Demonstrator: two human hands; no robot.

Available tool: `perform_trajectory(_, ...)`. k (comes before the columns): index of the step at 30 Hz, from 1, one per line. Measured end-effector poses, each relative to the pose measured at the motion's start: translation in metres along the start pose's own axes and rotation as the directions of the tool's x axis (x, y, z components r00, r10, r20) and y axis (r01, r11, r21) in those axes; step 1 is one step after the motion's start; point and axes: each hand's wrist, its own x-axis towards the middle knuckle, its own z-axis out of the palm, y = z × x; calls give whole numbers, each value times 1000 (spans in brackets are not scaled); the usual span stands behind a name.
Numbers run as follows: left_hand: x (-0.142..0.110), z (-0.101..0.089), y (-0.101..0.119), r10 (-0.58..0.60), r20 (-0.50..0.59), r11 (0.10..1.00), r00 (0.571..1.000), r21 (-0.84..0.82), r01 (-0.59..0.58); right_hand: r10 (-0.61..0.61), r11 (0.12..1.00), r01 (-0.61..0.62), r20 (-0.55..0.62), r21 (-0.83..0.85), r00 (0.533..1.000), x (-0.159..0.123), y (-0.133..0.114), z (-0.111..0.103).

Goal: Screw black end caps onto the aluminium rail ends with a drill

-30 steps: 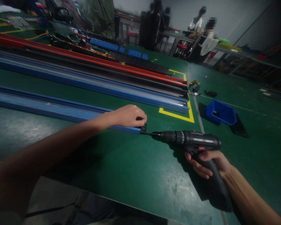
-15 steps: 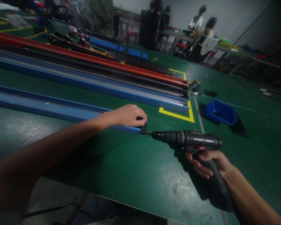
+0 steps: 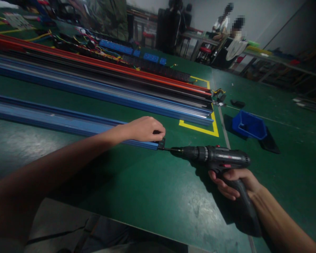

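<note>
A long blue metal profile [image 3: 55, 117] lies across the near part of the green table. At its right end sits a small black end piece [image 3: 161, 144]. My left hand [image 3: 147, 128] is closed at that end, with thumb and finger pinched against the black piece; the fingertips are partly hidden. In my right hand [image 3: 234, 184] is a black cordless drill [image 3: 221, 156], its grip wrapped by my fingers and its body pointing left. The drill's thin bit [image 3: 168, 149] reaches the black end piece.
Beyond the near profile lie more blue profiles [image 3: 147, 102] and an orange-red one [image 3: 121, 65]. Farther back are wired black strips with blue blocks [image 3: 116, 48]. A blue bin [image 3: 249, 124] stands at right, with small black parts [image 3: 218, 96] behind it. Other people [image 3: 221, 28] are in the background.
Hardly anything differs. Both hands, the drill and the profile keep their places, with only a very slight shift of the view.
</note>
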Motion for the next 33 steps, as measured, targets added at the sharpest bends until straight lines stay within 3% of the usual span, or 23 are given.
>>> perform_trajectory(13,0,-4,1,-49,35,999,998,3,49,-6,1000,6,1,3,1000,0,-1,0)
perform_trajectory(17,-7,-19,12,-35,165,997,986,-56,45,-9,1000,9,12,13,1000,0,1,-1)
perform_trajectory(20,-19,-26,20,-10,231,1000,973,5,9,-15,1000,15,14,15,1000,0,2,-1)
perform_trajectory(25,-31,-19,23,-61,233,985,971,173,21,-8,1000,8,5,4,1000,0,1,0)
perform_trajectory(33,-25,-16,17,-2,231,996,973,85,-18,5,1000,-5,9,0,1000,0,-2,2)
